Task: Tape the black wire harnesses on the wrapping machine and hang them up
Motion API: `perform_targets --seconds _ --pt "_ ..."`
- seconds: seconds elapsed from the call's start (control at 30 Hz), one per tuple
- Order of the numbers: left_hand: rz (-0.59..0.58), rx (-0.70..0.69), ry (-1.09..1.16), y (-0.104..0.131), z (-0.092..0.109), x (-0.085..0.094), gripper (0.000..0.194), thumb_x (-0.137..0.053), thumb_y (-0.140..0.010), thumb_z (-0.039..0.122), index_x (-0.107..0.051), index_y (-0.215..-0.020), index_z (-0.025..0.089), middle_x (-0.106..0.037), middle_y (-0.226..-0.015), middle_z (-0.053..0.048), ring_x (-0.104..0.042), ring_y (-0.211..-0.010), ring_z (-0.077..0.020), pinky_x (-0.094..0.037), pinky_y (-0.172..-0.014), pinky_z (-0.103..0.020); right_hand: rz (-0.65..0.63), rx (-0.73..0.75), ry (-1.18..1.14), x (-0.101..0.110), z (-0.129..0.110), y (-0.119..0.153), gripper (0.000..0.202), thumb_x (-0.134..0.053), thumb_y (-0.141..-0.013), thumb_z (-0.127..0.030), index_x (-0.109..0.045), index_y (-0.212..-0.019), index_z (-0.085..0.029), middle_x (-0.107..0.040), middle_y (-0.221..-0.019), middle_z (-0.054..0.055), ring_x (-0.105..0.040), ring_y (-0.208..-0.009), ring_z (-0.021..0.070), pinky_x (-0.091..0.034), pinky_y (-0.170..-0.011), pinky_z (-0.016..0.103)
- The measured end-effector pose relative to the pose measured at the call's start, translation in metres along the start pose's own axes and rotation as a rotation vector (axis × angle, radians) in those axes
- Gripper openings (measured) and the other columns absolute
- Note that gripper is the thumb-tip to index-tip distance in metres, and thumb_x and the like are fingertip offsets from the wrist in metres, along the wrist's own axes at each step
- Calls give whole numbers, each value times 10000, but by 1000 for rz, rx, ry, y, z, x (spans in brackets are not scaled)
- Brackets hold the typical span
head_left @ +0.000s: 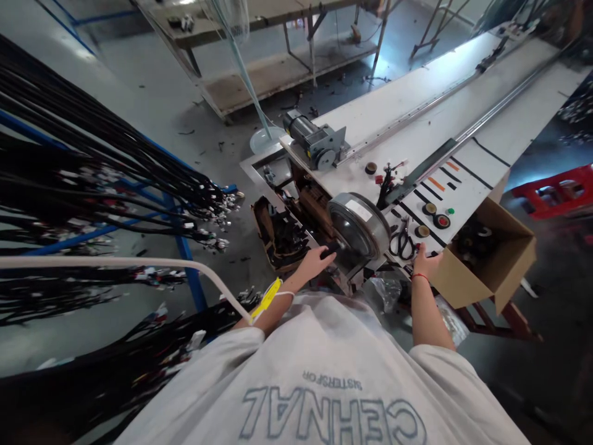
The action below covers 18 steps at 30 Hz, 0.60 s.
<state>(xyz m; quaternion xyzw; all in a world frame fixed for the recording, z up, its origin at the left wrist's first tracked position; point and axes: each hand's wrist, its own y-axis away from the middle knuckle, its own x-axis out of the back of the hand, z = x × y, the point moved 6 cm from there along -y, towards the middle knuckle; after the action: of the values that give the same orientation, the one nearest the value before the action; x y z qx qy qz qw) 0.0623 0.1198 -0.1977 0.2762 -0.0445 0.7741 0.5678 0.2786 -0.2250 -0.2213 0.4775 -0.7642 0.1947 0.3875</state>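
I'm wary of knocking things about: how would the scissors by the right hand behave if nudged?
Lying flat, the scissors would probably slide or swivel rather than roll. Their firm, looped shape suggests they'd stay stiff when lifted, though the two halves might swing open.

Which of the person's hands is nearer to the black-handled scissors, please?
Right: the right hand is just to the right of the scissors; the left hand is farther away, beyond the large wheel.

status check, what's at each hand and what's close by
Left grip on black handle. Right grip at near end of white table. Scissors lie between right grip and metal wheel.
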Motion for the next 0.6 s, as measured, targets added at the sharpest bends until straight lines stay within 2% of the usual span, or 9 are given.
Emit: perform_targets --seconds 0.2,0.33,0.4,0.5,0.53,0.6 --pt "45 -26 -68 7 3 -1 309 -598 -816 455 -593 -709 165 -593 -633 0 -512 -615 -144 -402 -611 -256 -19 -23 -3 0 0 -1 942 -602 -815 -619 -319 -1498 -35 -473 -1421 272 -466 -1307 390 -351 -1095 494" --pt "4 19 165 10 -7 -11 380 -622 -812 528 -646 -819 149 -665 -705 -25 -602 -685 -174 -485 -682 -281 -2 -24 -1 1 -1 1 870 -531 -858 -627 -346 -1483 -51 -461 -1440 259 -467 -1308 388 -355 -1089 505" --pt "-22 164 408 5 -21 -15 486 -503 -891 595 -653 -915 134 -682 -698 -48 -638 -673 -182 -521 -687 -298 9 -21 -14 1 -2 2 839 -477 -879 -641 -362 -1473 -61 -454 -1450 252 -467 -1309 383 -351 -1091 506" --pt "-76 467 756 -7 -42 -19 617 -346 -945 657 -605 -1115 124 -726 -795 -104 -681 -662 -190 -543 -624 -290 17 -24 -26 -1 1 1 841 -428 -892 -657 -359 -1474 -55 -452 -1451 255 -455 -1323 376 -337 -1101 501" --pt "-95 533 830 -11 -45 -19 639 -336 -939 676 -580 -1174 134 -736 -864 -122 -693 -685 -199 -544 -602 -285 19 -20 -28 -2 2 0 840 -419 -895 -657 -360 -1473 -50 -448 -1453 257 -445 -1333 376 -331 -1106 500" --pt "-139 574 945 -19 -45 -15 679 -337 -918 714 -540 -1259 163 -732 -1014 -144 -710 -775 -224 -555 -596 -289 22 -7 -28 -3 4 -1 834 -409 -898 -656 -370 -1470 -50 -438 -1462 256 -432 -1344 376 -324 -1111 500"
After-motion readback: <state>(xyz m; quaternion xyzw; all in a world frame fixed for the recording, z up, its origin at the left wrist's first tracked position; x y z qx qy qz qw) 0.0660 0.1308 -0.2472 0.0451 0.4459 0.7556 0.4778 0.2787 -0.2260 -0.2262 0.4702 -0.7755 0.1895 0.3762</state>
